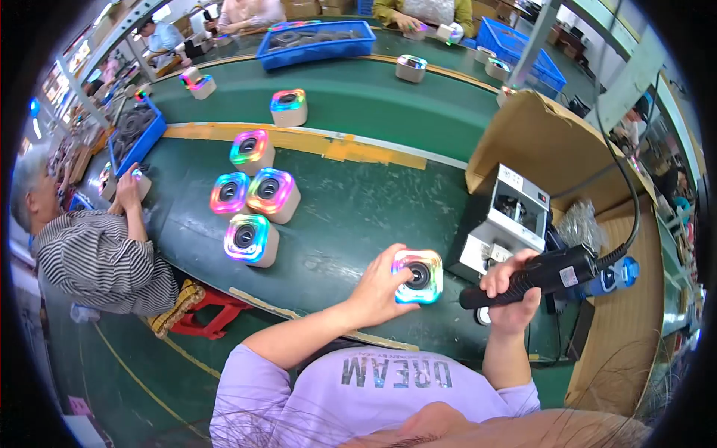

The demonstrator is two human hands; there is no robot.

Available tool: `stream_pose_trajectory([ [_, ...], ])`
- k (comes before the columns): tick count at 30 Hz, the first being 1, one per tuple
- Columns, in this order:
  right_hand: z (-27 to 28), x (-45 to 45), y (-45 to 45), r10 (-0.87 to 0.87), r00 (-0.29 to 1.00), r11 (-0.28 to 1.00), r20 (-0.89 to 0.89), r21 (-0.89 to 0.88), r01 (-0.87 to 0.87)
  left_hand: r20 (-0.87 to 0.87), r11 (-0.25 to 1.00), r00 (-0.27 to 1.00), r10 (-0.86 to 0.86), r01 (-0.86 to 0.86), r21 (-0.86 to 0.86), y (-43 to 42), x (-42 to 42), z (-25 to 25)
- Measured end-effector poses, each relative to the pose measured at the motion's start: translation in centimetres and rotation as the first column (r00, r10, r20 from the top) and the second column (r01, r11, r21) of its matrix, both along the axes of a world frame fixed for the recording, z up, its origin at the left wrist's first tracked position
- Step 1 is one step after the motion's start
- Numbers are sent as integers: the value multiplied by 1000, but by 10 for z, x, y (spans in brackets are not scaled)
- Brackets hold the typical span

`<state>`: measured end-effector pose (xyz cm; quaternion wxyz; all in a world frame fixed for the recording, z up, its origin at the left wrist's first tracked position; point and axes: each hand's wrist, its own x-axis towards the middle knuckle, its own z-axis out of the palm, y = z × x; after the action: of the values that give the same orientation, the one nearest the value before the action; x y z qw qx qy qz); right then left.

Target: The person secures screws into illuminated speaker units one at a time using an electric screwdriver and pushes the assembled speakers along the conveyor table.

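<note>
My left hand [373,291] is closed around a small cube-shaped speaker [420,275] with a glowing rainbow rim and a round black centre, close to the front of the green bench. In my right hand [511,295] is a black electric screwdriver [556,272], fingers wrapped round its body. Its narrow end points left toward the speaker, apart from it; a cable rises from the other end. Beyond my left hand stand several similar lit speakers, the nearest one [252,240] glowing blue and green. A black and silver machine [508,216] sits just past my right hand.
An upright cardboard sheet [515,142] and a blue bottle [616,275] bound the right side. A green conveyor belt [351,104] carries more speakers. Blue bins [317,46] hold dark parts. At left a person in a striped shirt [104,257] works; others sit across the belt.
</note>
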<state>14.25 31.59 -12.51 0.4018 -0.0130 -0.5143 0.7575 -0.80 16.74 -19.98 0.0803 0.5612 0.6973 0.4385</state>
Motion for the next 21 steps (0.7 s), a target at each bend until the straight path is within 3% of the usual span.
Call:
stream_pose_trajectory([
  [2, -5, 3, 2, -53, 996, 997, 69, 57, 49, -55, 999, 998, -12, 10, -31, 8, -25, 9],
  [4, -12, 1, -4, -52, 990, 997, 130, 61, 45, -287, 986, 943, 168, -167, 26, 25, -58, 13],
  [6, -16, -3, -14, -86, 976, 995, 199, 64, 75, -625, 809, 625, 467, -587, 17, 43, -97, 16],
  [8, -24, -3, -22, -79, 964, 996, 255, 53, 68, -630, 723, 611, 479, -682, -112, 32, -121, 42],
  [12, -34, -1, -26, 27, 953, 998, 301, 48, -43, -713, 566, 452, 535, -819, -94, -11, -148, 62],
  [14, -33, 0, -26, 36, 947, 996, 319, 65, -60, -733, 435, 437, 522, -875, -212, -27, -158, 65],
  [18, -34, -3, -25, 46, 945, 996, 323, 58, -68, -735, 377, 430, 525, -891, -252, -46, -172, 49],
  [21, -36, -4, -24, 86, 959, 995, 269, 22, -95, -713, 447, 483, 508, -856, -260, -50, -174, 40],
])
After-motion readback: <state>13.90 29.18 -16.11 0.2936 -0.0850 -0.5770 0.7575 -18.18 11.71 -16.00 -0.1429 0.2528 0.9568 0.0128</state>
